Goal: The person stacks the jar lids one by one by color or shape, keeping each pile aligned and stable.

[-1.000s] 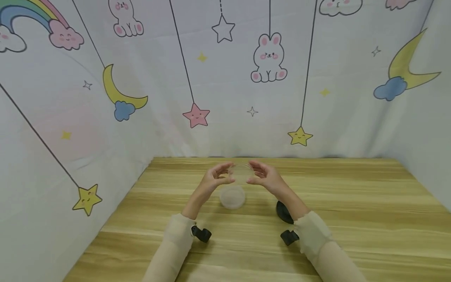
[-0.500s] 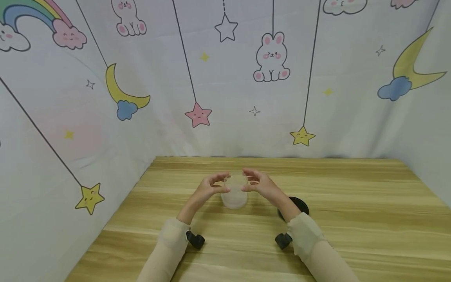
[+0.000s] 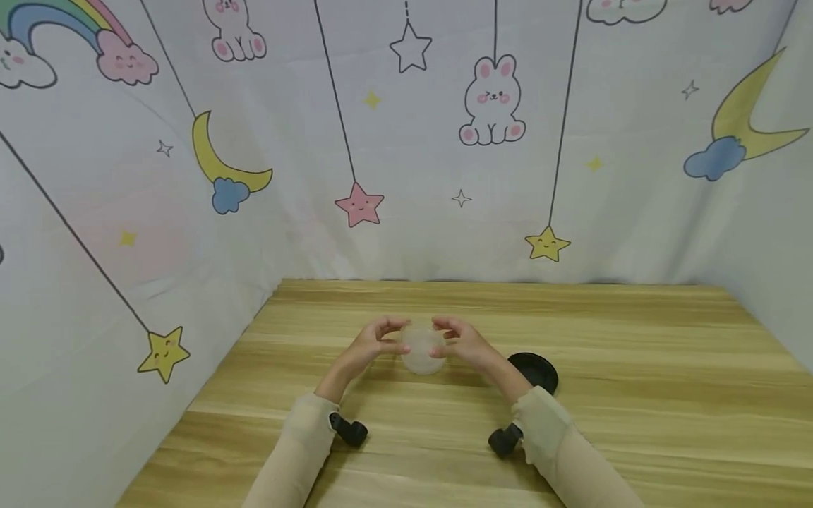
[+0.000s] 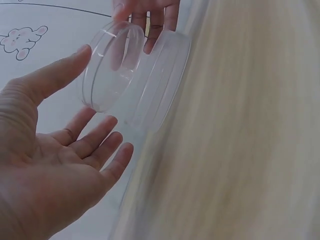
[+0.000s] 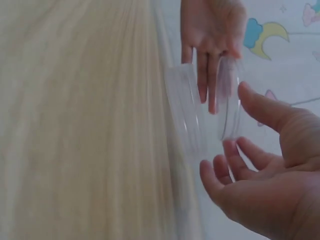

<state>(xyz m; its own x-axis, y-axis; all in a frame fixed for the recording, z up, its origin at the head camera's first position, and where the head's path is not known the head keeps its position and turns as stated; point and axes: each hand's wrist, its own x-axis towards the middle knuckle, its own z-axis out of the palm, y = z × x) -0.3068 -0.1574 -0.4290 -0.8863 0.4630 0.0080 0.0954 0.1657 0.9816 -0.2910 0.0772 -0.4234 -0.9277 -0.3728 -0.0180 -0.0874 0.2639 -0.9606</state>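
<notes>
A clear, shallow round lid (image 4: 114, 67) is held on edge-on sides between my two hands, just above a translucent round tub (image 4: 165, 82) that stands on the table. The lid looks slightly tilted, and a narrow gap parts it from the tub in both wrist views. My left hand (image 3: 371, 346) pinches the lid's left side between thumb and fingertips. On the opposite side, my right hand (image 3: 468, 346) grips the rim the same way. In the head view, lid and tub overlap, so the boundary between them is hard to see.
A black round dish-like piece (image 3: 536, 372) lies on the wooden table (image 3: 648, 395), partly behind my right forearm. A small black wrist camera (image 3: 349, 430) sits on the left cuff, with another on the right. A patterned white curtain (image 3: 406, 155) rises behind the table.
Both hands have lowered the lid toward me, from behind the tub to right above it. My right forearm has shifted left, uncovering more of the black piece.
</notes>
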